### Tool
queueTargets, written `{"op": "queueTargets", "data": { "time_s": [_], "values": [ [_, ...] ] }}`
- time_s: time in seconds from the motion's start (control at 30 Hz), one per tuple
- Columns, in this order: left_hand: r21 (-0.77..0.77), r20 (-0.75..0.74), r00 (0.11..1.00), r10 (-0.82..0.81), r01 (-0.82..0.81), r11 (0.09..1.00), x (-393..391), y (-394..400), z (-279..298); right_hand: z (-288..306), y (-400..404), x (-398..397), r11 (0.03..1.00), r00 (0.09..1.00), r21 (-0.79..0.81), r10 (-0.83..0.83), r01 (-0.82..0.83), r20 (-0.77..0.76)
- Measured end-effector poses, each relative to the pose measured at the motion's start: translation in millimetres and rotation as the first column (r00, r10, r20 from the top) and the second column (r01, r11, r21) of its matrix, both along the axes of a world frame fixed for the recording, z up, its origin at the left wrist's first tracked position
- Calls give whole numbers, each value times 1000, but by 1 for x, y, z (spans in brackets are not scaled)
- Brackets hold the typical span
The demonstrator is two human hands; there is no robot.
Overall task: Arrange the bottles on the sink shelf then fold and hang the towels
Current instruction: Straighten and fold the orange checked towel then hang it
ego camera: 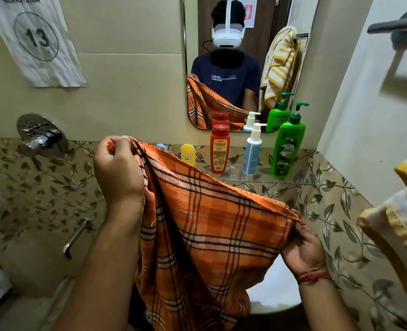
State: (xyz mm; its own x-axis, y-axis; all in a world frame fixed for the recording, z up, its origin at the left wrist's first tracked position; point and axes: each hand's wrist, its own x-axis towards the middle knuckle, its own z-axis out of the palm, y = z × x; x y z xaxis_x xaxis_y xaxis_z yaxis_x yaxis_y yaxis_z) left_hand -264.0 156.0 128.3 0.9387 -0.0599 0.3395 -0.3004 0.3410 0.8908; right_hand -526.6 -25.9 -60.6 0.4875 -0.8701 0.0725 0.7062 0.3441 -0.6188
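Our left hand (119, 168) is clenched on one top corner of the orange plaid towel (209, 235), raised high; our right hand (302, 249), lower, pinches the other corner, so the top edge slopes down to the right. The cloth hangs open between the two grips, in front of the white sink (276, 292), its weave orange crossed with black and white stripes.

Beyond it, on the glass shelf (257, 179), we see four bottles upright in a row: a small yellow bottle (188, 154), a red bottle (220, 149) with a yellow label too small to read, a white pump bottle (252, 151), and a green pump bottle (287, 146) marked "Vatika". The bottles stand apart from one another, with bare glass at the front edge.

On the wall at upper left hangs a paper sign (34, 39) reading "WORKSTATION" and "13". A yellow striped towel (398, 225) sits at the right edge, near our right hand.
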Motion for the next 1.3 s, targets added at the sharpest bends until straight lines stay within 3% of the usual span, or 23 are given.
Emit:
{"op": "queueTargets", "data": {
  "time_s": [0.1,0.2,0.37,0.5,0.6,0.67,0.8,0.93,1.13,1.3],
  "values": [
    [-5,-3,1000,-4,4,1000,3,0,-2,-3,-3,-12,1000,999,14,0,0,42],
    [-6,-14,1000,3,-3,1000,6,0,-3,-1,-4,-22,990,984,-31,140,-138,111],
    [-34,-33,999,-6,5,999,8,-2,-3,9,-10,-23,967,942,-139,165,-212,-291],
    [-48,-35,999,-13,11,999,7,-6,-4,7,-17,-11,861,770,-366,45,-353,-636],
    [-64,-45,999,-22,19,998,7,-8,-4,12,-16,-4,774,620,-414,-35,-479,-784],
    [-73,-48,998,-30,26,997,8,-8,-4,11,-16,-3,733,551,-425,-82,-531,-830],
    [-78,-43,998,-35,32,996,7,-9,-5,3,-20,-3,669,366,-523,-376,-529,-851],
    [-53,-28,999,-30,29,998,6,-9,-8,2,-22,0,613,268,-585,-533,-531,-802],
    [-36,-28,999,-34,33,999,12,-8,-11,-1,-31,-1,615,256,-628,-586,-476,-769],
    [-33,-23,1000,-19,18,999,13,-9,-11,3,-32,1,732,359,-636,-541,-243,-760]
  ]
}}
